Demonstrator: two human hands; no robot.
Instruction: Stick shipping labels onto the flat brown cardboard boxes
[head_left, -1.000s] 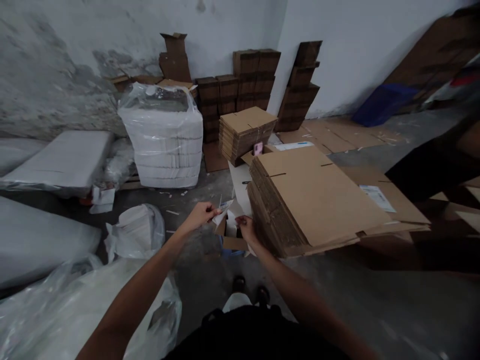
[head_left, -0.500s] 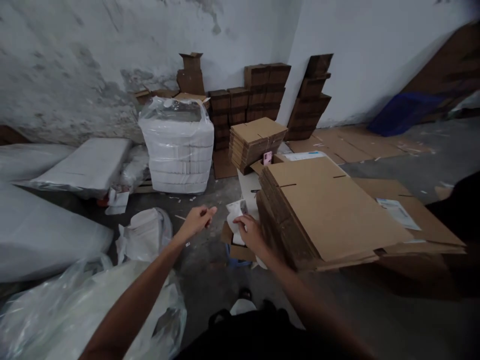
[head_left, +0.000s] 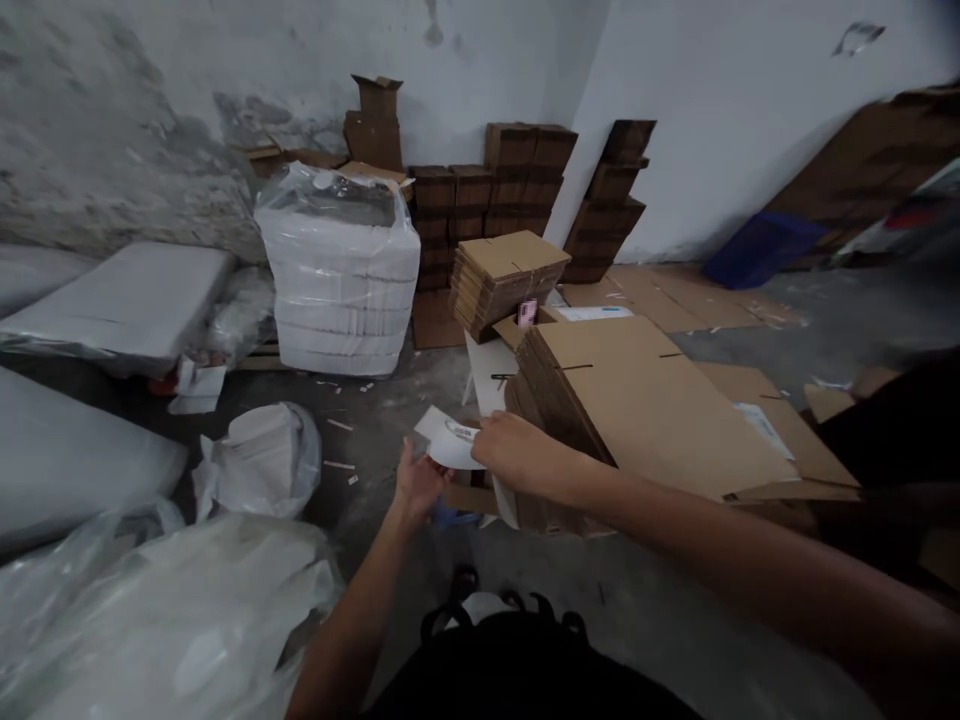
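A white printed label sheet [head_left: 450, 447] is curled in front of me, with dark print on its upper face. My right hand [head_left: 514, 450] is closed on its right end. Just left of and below the sheet is my left hand [head_left: 420, 485], thumb raised and apart from the fingers, which reach the sheet's lower edge. Below both hands stands an open cardboard box [head_left: 469, 498], partly hidden by them. Close to the right hand rises a tall stack of flattened cartons [head_left: 645, 400].
Behind are a smaller stack of flat cartons [head_left: 510, 260] and a pink-screened phone [head_left: 527, 313]. On the left lie a plastic-wrapped white bundle [head_left: 341, 290], an open plastic bag [head_left: 259, 460] and large white packs [head_left: 135, 300]. A blue crate [head_left: 765, 250] stands at the far right.
The right hand has risen from the box and now holds the label sheet. My left hand has moved right and down, unfolding its fingers beside the sheet. The view has shifted slightly.
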